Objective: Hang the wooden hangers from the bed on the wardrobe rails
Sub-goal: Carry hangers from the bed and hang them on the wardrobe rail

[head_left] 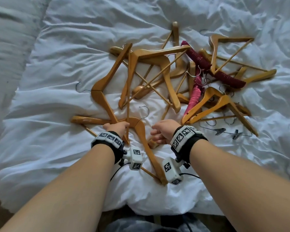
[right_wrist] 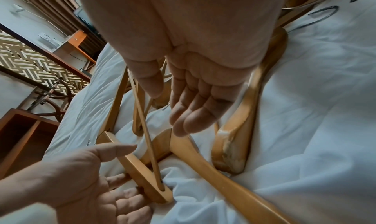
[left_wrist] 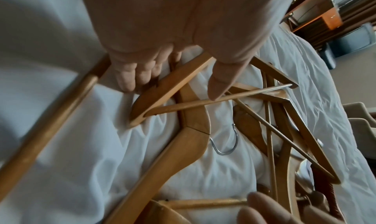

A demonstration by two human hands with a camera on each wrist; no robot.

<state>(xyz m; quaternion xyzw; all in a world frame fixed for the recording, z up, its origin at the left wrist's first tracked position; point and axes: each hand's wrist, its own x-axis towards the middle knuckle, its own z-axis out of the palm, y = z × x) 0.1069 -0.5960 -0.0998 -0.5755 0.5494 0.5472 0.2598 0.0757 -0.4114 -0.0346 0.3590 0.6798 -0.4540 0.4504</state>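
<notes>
Padded hangers point(head_left: 213, 67) among wooden hangers point(head_left: 151, 64)

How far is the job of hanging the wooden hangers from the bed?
Nothing looks hung yet; no wardrobe rail is in view. The left hand closes its fingers around one arm of a wooden hanger on the bed. The right hand is open and holds nothing. The pile of hangers remains on the bed.

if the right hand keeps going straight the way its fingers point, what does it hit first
Likely the nearest wooden hanger: the right hand hangs open, fingertips just above its centre joint. Depth is unclear, so contact may already be close.
</notes>
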